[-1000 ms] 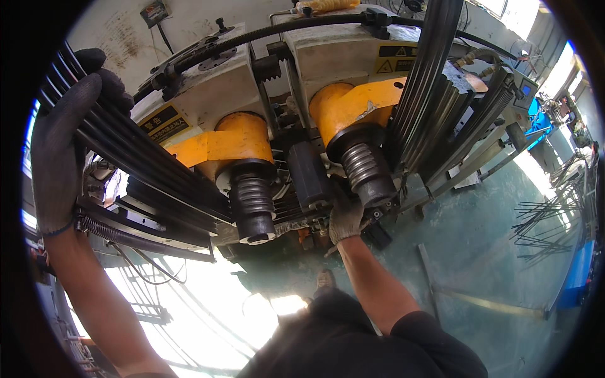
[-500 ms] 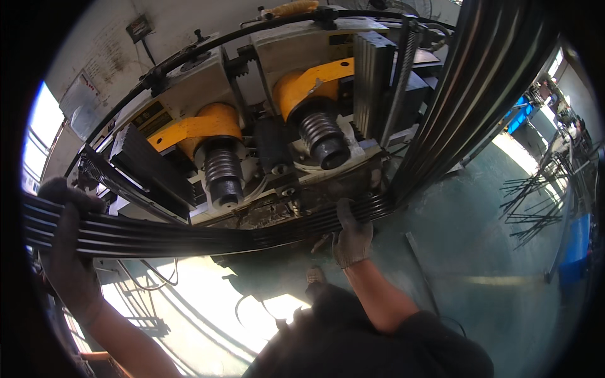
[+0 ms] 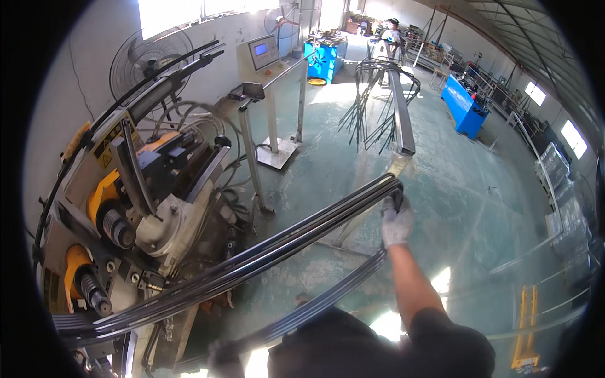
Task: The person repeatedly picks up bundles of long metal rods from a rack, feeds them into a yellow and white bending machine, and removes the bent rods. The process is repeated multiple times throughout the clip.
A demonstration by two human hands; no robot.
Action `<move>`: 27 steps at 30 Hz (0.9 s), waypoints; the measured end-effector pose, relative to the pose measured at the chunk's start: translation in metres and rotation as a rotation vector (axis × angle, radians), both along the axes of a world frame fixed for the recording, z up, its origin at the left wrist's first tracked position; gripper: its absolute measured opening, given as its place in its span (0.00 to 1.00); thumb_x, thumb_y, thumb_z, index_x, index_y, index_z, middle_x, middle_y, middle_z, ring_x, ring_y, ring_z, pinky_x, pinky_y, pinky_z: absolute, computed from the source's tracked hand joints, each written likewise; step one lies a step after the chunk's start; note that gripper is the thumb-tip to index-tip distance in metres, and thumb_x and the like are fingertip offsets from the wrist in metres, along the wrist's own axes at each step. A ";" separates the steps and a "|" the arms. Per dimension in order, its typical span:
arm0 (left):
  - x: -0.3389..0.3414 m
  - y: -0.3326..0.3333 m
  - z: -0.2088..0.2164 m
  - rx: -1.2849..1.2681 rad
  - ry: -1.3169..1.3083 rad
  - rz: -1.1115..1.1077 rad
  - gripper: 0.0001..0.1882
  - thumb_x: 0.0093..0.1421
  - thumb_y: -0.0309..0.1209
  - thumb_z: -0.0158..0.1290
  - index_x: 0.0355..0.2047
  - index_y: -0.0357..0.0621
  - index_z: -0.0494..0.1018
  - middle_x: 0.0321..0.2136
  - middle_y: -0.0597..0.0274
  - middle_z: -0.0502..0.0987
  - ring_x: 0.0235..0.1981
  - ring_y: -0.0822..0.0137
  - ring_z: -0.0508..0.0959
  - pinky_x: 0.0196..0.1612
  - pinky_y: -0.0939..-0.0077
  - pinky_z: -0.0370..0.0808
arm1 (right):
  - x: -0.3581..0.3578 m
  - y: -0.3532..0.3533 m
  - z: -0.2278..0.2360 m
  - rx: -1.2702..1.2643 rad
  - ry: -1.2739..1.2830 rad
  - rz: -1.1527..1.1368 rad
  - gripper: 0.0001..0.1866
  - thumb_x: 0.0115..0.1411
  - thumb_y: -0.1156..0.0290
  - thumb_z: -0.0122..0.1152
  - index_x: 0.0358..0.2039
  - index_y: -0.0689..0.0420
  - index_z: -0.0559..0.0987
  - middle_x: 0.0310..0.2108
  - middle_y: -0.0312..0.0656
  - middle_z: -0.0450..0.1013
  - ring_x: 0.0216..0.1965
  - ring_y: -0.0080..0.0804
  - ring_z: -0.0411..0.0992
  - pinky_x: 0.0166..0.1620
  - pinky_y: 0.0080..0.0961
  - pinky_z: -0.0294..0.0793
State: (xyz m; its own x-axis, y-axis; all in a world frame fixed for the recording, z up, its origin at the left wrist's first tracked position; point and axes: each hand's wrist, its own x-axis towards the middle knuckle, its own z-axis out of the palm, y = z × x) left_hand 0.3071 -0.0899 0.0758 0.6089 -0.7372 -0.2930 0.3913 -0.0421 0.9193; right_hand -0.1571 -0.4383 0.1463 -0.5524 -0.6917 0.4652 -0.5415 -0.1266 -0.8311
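A bundle of long dark metal tubes (image 3: 265,255) runs from the machine side at lower left up to a bend at right. A second, lower run of dark tubes (image 3: 315,304) slants back toward my body. My right hand (image 3: 396,225), in a pale work glove, is closed around the bundle at the bend. Low at the bottom edge, my left hand (image 3: 225,360) is a dark blur beside the lower run; its fingers cannot be made out. At left stands the bending machine (image 3: 161,220), its two ribbed rollers (image 3: 116,228) under yellow arms.
Ahead, a metal beam (image 3: 401,116) carries several bent dark rods (image 3: 372,104). A control box (image 3: 261,53) on a post and a fan (image 3: 151,63) stand behind the machine. Blue machines (image 3: 463,107) and a person (image 3: 391,33) are farther off. A yellow frame (image 3: 526,327) is at right.
My view has swung right, bringing the beam and bent rods ahead. My right hand has carried its end of the tubes away from the machine. My left hand has moved down near my body.
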 end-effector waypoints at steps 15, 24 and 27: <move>-0.203 -0.227 -0.041 0.198 -0.266 -0.438 0.16 0.68 0.23 0.63 0.55 0.30 0.80 0.45 0.47 0.86 0.46 0.54 0.88 0.50 0.62 0.87 | -0.309 -0.371 0.011 0.148 0.659 -0.169 0.28 0.76 0.48 0.51 0.65 0.54 0.79 0.57 0.62 0.81 0.59 0.67 0.79 0.62 0.59 0.77; -0.273 -0.204 -0.014 0.495 0.063 -0.184 0.25 0.67 0.24 0.60 0.63 0.27 0.74 0.51 0.48 0.87 0.47 0.62 0.89 0.52 0.68 0.87 | -0.274 -0.464 0.032 0.174 0.834 -0.006 0.30 0.78 0.45 0.46 0.51 0.55 0.89 0.55 0.56 0.84 0.59 0.58 0.80 0.65 0.53 0.76; -0.274 -0.158 -0.030 0.574 0.124 0.076 0.26 0.64 0.28 0.65 0.61 0.30 0.77 0.46 0.54 0.88 0.41 0.66 0.88 0.47 0.71 0.86 | -0.172 -0.398 -0.032 -0.127 0.778 0.130 0.30 0.78 0.45 0.45 0.52 0.54 0.89 0.56 0.54 0.83 0.60 0.56 0.80 0.66 0.52 0.76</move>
